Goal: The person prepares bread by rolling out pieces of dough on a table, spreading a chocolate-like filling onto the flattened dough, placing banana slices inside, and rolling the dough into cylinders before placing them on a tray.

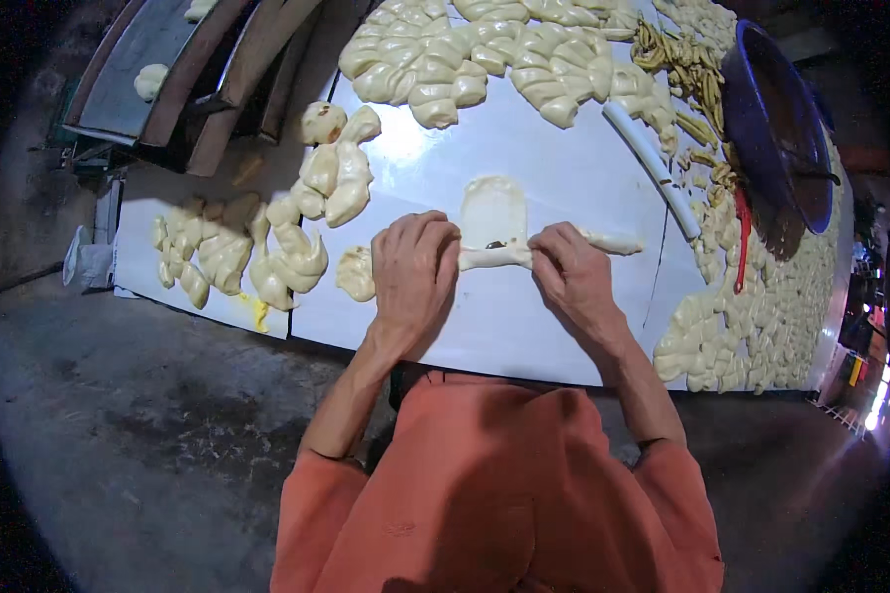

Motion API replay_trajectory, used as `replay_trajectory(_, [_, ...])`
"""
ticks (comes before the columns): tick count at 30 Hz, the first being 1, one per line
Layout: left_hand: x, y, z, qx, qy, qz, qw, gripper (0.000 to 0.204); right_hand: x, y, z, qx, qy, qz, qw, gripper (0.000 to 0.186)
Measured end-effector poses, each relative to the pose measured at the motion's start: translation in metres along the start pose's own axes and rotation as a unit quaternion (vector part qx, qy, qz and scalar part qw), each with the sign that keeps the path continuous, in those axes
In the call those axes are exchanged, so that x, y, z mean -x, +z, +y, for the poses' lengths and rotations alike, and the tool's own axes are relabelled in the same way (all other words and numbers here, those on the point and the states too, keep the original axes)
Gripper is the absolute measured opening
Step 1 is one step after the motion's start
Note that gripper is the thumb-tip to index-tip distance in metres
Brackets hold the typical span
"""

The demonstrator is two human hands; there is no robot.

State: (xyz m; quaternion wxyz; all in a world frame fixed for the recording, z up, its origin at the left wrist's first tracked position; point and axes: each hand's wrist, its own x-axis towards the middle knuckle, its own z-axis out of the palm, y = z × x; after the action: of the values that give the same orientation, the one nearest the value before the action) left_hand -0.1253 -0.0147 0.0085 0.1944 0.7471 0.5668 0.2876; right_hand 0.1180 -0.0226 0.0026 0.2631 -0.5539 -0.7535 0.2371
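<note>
A flattened piece of pale dough (494, 210) lies on the white table in front of me, its near edge folded into a roll. A bit of dark filling shows along the fold. My left hand (415, 265) is closed at the left end of this roll, with its fingers curled down. At the other end, my right hand (574, 269) pinches the dough between thumb and fingers. A thin dough strip (615, 241) sticks out to the right beyond my right hand. Beside my left hand sits a small round dough piece (356, 274).
Dough lumps (208, 242) lie at the left, more dough (415, 59) at the far side and right. A white rod (653, 168) rests near yellowish strips (692, 74), a red long-handled tool (742, 240) and a blue basin (737, 79). Metal troughs (158, 59) stand far left.
</note>
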Motion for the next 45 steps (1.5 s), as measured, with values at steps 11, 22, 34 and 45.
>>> replay_trajectory(11, [-0.001,-0.013,0.002,0.013,0.118,-0.084,0.989,0.02,0.0,-0.011,-0.009,0.034,-0.032,-0.08,0.996,0.027])
replay_trajectory(22, [-0.021,0.0,-0.006,0.033,0.06,-0.079,0.994,0.016,-0.022,0.006,-0.007,0.115,-0.013,-0.048,0.992,0.017])
replay_trajectory(34, [-0.017,-0.004,-0.013,0.031,0.136,-0.081,0.987,0.018,-0.012,0.002,0.004,0.128,-0.137,-0.036,0.982,0.016])
replay_trajectory(45, [-0.015,-0.003,-0.015,-0.031,0.149,-0.046,0.987,0.023,-0.012,0.006,0.008,0.145,-0.116,-0.031,0.982,0.028])
